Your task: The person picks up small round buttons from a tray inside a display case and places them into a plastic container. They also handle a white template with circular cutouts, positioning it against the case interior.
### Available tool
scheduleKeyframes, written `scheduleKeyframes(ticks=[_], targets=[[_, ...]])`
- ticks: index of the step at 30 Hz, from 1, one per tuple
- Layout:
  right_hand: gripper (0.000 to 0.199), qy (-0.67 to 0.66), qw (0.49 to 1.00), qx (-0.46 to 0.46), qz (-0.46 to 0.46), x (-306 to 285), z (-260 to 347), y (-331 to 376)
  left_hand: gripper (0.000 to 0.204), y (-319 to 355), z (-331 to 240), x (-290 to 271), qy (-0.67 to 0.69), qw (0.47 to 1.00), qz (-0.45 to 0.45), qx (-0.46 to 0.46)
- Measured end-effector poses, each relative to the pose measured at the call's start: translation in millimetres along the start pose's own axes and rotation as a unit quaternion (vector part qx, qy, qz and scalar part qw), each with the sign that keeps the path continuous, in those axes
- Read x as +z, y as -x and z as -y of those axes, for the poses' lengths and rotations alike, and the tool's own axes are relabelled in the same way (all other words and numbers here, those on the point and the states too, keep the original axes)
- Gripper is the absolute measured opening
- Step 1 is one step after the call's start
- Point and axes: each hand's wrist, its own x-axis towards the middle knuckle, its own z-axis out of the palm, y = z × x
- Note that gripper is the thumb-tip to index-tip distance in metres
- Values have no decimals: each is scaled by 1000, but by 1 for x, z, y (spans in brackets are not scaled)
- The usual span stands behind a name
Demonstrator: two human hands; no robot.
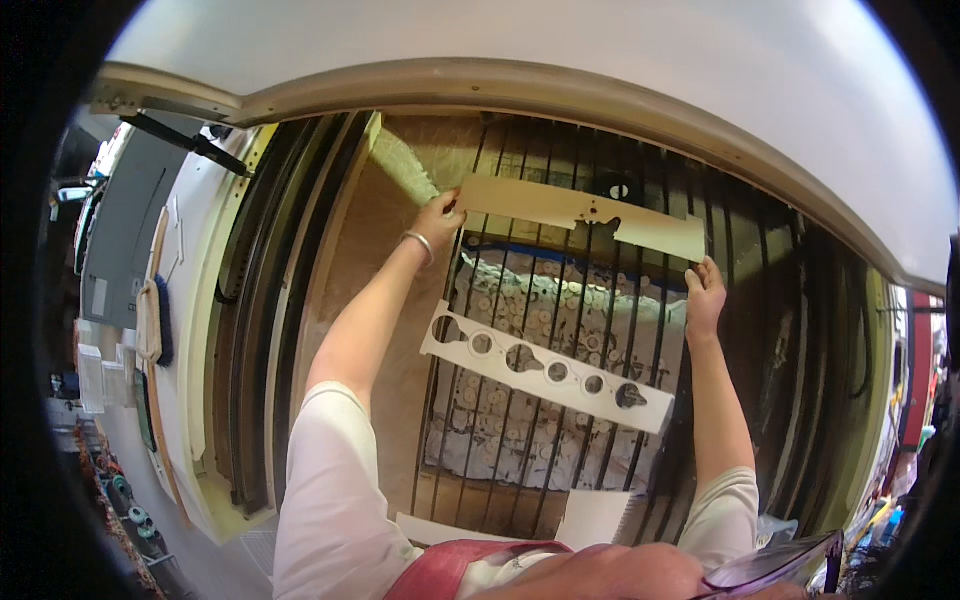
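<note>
Between my two hands a long flat strip of sheet metal (530, 201), with a notch and small holes near its middle, is held over dark slats. My left hand (440, 218) grips its left end, the thumb and fingers closed at the edge. At the right end, my right hand (706, 290) pinches the lower corner. Nearer to me a second pale strip (540, 374), cut with a row of round holes, lies across the slats (510, 440), touched by neither hand. Below the slats, many small round cut-out pieces (490, 395) lie on a pale sheet.
A raised white cover (560, 45) with a brown frame (470, 85) arches above the far side. A black strut (195, 148) stands at its left. On the left ledge rest a blue-bristled brush (163, 320) and a wooden stick (160, 440). A pale plate (592, 515) lies at the near edge.
</note>
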Motion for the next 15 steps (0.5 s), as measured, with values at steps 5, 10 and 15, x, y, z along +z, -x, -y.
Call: scheduleKeyframes(ticks=[5, 10, 15], targets=[[56, 142, 985, -100, -17, 39, -26, -72, 52, -73, 29, 7, -21, 1000, -17, -6], [61, 288, 955, -73, 9, 59, -27, -100, 51, -116, 47, 14, -103, 991, -85, 32], [62, 460, 884, -81, 10, 63, -32, -122, 51, -138, 30, 30, -119, 988, -99, -19]])
